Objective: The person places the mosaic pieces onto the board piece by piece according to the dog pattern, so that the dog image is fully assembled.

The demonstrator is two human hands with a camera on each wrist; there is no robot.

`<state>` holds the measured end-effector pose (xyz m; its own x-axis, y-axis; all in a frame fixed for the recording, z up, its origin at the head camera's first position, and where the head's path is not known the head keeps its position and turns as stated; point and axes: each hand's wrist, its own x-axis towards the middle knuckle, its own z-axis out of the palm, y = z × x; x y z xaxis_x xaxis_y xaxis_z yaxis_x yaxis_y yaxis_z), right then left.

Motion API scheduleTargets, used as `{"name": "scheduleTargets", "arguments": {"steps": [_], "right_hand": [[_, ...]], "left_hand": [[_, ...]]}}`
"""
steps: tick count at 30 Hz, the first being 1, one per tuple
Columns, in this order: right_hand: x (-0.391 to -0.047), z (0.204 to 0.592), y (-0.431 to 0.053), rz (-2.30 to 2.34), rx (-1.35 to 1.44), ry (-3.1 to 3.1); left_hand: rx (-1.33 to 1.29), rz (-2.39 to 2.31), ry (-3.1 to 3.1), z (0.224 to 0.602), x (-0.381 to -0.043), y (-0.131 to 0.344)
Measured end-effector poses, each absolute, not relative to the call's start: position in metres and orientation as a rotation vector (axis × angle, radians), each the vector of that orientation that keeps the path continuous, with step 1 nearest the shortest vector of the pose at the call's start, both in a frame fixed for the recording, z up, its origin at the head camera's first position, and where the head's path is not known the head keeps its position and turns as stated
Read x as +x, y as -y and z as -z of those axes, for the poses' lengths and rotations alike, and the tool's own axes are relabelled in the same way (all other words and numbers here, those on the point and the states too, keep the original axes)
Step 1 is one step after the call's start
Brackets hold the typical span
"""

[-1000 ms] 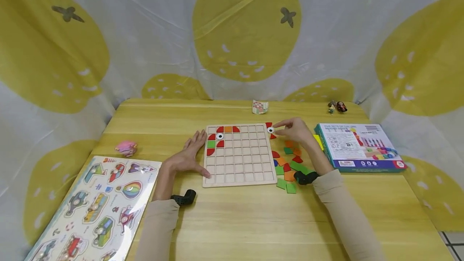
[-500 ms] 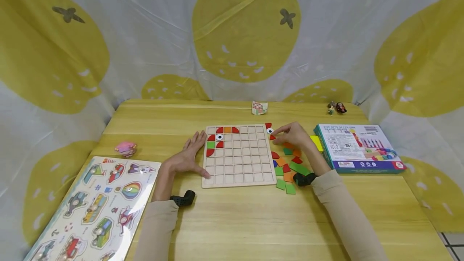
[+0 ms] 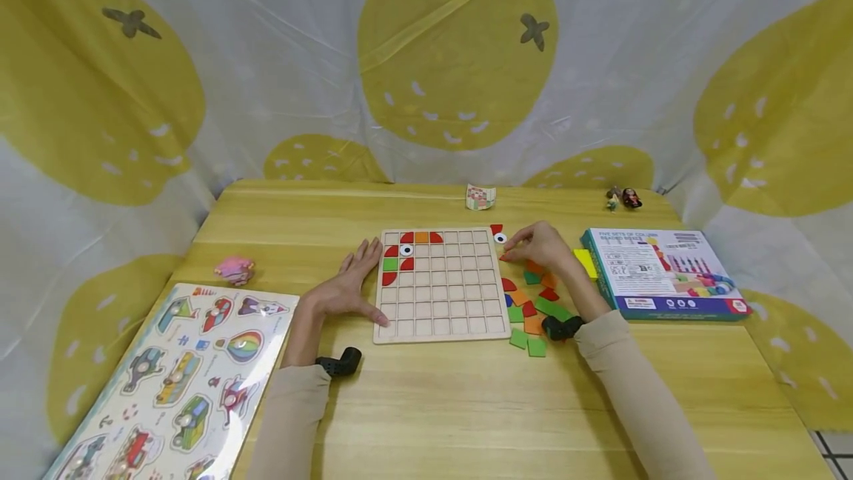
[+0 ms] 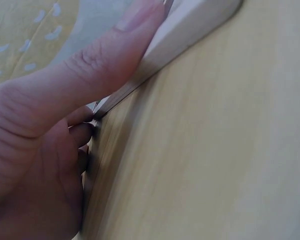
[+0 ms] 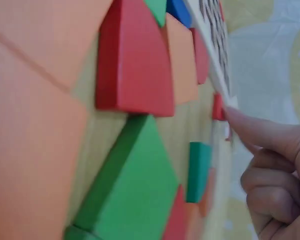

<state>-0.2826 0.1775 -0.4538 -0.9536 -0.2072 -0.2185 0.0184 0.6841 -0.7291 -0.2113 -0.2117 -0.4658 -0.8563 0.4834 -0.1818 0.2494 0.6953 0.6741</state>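
Note:
A square wooden grid board [image 3: 443, 295] lies mid-table, with red, orange and green tiles and a white eye tile [image 3: 406, 250] in its upper left cells. My left hand [image 3: 343, 291] is spread along the board's left edge, thumb [image 4: 97, 65] on the near corner. Just off the board's right edge, my right hand [image 3: 541, 247] pinches a small red tile [image 5: 218, 106] between thumb and index finger; its other fingers are curled. Above those fingertips sits a second eye tile [image 3: 500, 238], below another red tile [image 3: 496, 228].
Loose coloured tiles, among them a green one [image 3: 536, 347], lie right of the board. A boxed toy set [image 3: 666, 272] stands farther right, a vehicle puzzle [image 3: 180, 376] at left. A pink toy [image 3: 235, 270], patterned card [image 3: 480, 197] and small figures [image 3: 630, 198] sit around.
My right fingertips have shifted from the eye tile toward me, onto the red tile below it, which has moved slightly nearer. The left hand stays on the board's edge.

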Motion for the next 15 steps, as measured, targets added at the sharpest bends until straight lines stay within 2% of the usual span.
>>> {"name": "scheduleTargets", "arguments": {"steps": [4,11,15], "right_hand": [[-0.2805,0.4473,-0.1746,1.1,-0.222,-2.632],[-0.2738,0.4429,-0.1755,1.038,-0.089,-2.593],[-0.2739,0.4464,-0.1767,1.038,-0.112,-2.582]], "left_hand": [[0.574,-0.943,-2.565,0.4659,-0.2121,0.2116],[0.572,-0.948,-2.553,0.4655,-0.2119,0.2103],[0.567,-0.951,-2.557,0.4648,-0.2107,0.2111]]}}
